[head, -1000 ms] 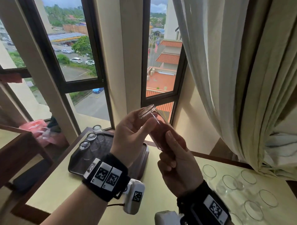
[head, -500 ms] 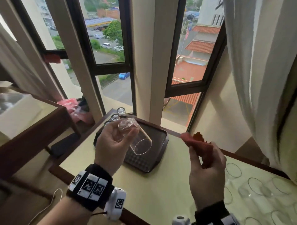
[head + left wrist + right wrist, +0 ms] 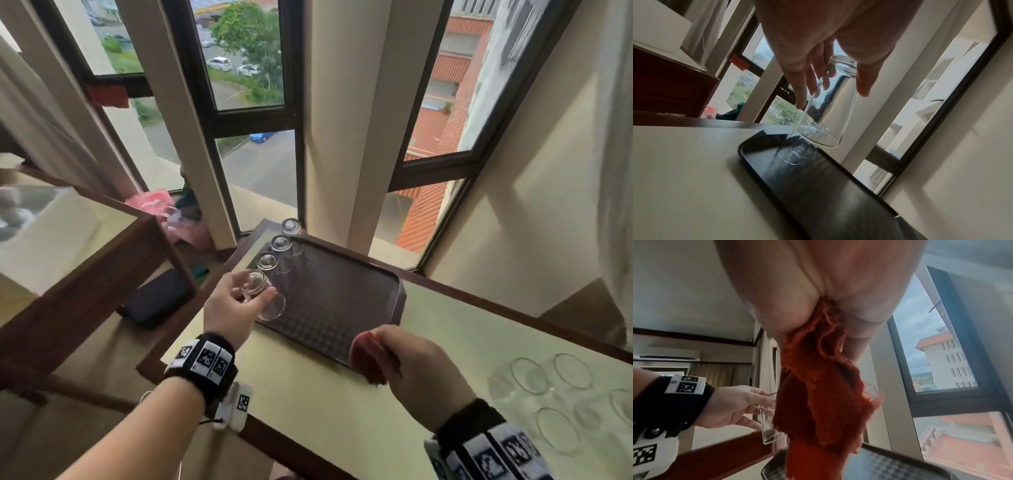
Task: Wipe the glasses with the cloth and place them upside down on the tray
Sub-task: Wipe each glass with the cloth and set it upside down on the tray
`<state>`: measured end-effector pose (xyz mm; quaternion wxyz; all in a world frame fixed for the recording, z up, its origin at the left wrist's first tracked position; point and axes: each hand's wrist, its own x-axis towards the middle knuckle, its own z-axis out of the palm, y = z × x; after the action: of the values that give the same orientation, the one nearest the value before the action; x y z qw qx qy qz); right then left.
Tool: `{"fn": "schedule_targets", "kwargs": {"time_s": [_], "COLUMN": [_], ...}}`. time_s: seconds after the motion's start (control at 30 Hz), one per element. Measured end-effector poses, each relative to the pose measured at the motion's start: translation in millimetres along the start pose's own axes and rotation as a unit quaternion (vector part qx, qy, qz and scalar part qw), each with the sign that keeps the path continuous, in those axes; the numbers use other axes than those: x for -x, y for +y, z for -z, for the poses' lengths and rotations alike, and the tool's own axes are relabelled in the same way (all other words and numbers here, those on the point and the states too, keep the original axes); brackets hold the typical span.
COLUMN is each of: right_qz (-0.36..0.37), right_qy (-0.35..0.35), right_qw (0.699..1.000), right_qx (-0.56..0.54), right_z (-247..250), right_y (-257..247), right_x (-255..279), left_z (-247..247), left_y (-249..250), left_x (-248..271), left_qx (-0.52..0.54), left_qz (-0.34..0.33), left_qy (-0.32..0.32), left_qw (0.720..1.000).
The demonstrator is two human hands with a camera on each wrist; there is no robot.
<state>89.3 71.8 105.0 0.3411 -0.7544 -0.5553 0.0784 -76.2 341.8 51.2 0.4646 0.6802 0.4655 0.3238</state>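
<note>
**Head view: glass held inverted over tray, cloth bunched in right hand**

Left hand curled round a clear glass, thumb on one side, fingers on the other, near the base. Glass inverted and tilted, base up, mouth down, hanging clear above the near-left corner of the dark brown tray; from the left wrist view, rim visibly off the tray surface, not yet set down. Fingers laid along the glass wall, thumb opposite.

Three more glasses already inverted on the tray in a row along its left edge: nearest, middle, farthest at the back corner. Held glass just in front of the nearest one.

Right hand closed round a red cloth, poised above the near edge of the tray. From the right wrist view, cloth bunched in the fist and hanging down with frayed edges, its lower end just above the tray corner; contact cannot be told.

Tray resting on a pale yellow worktop with a dark wood border, beside the window. Group of upright glasses standing on the worktop at the far right, well apart from the tray. Black flat object lying below the worktop to the left
</note>
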Motion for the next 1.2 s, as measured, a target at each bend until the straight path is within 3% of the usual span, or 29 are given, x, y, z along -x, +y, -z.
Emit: {"fn": "schedule_targets", "kwargs": {"time_s": [0.2, 0.5, 0.8, 0.9, 0.97, 1.03, 1.1, 1.2], "right_qz": [-0.087, -0.184, -0.228, -0.240, -0.256, -0.270, -0.284, -0.299], "right_qy": [-0.028, -0.033, -0.008, 0.026, 0.062, 0.098, 0.138, 0.223], "right_qw": [0.995, 0.981, 0.971, 0.969, 0.963, 0.956, 0.944, 0.925], "right_qx": [-0.027, -0.054, -0.067, -0.058, -0.064, -0.067, -0.095, -0.070], "right_z": [-39.1, -57.6, -51.4, -38.8, -26.4, -9.9, 11.8, 53.6], "right_y": [-4.6, -5.3, 6.7, 5.5, 8.9, 13.2, 15.1, 15.5], "right_x": [-19.0, -22.3, -2.0, 10.2, 22.8, 36.3, 49.6, 73.1], "left_z": [2.2, -15.1, -27.7, -28.6, -32.9, -43.9, -62.3, -101.3], "left_y": [-55.7, -85.0, -93.6, -76.3, -58.0, -44.0, -35.2, -19.2], "left_x": [-62.3, -92.1, -97.6, -77.5, -50.1, -18.7, 10.2, 55.8], "left_qx": [-0.076, -0.133, -0.141, -0.170, -0.184, -0.161, -0.141, -0.106], "left_qz": [0.025, 0.056, 0.069, 0.083, 0.048, -0.036, -0.122, -0.227], "left_qy": [-0.040, -0.099, -0.094, -0.056, -0.001, 0.009, -0.033, -0.164], "left_qw": [0.996, 0.985, 0.983, 0.980, 0.982, 0.986, 0.982, 0.954]}}
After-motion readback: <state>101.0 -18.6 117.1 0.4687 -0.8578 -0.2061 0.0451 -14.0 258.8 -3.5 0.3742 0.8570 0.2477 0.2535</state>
